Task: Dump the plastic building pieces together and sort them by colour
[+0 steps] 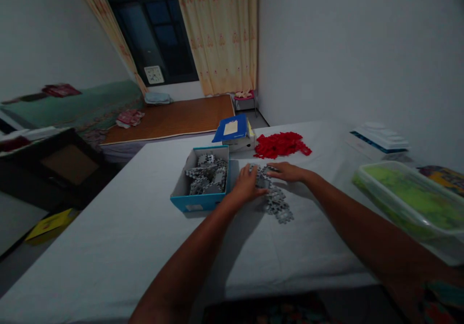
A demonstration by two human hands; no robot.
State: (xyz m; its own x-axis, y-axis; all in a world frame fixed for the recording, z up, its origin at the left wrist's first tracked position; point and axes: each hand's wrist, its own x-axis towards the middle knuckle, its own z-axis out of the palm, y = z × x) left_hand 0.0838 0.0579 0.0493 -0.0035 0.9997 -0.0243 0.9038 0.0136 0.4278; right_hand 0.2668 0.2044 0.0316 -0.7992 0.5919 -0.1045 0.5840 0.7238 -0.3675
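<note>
A chain of joined grey interlocking pieces point(277, 203) lies on the white table point(119, 246). My left hand point(247, 184) rests on its near-left end, fingers curled over the pieces. My right hand point(288, 171) lies flatter on the far end, fingers stretched across the grey pieces. Just left of my hands stands an open blue box point(203, 201) filled with several more grey pieces point(206, 174). Behind the hands a heap of red pieces point(281, 144) lies on the table.
A blue box lid on a white box point(235, 133) sits behind the blue box. A clear tub of green pieces point(409, 200) stands at the right, white trays point(380, 138) beyond it. A low bed point(170, 118) and curtained window lie past the table.
</note>
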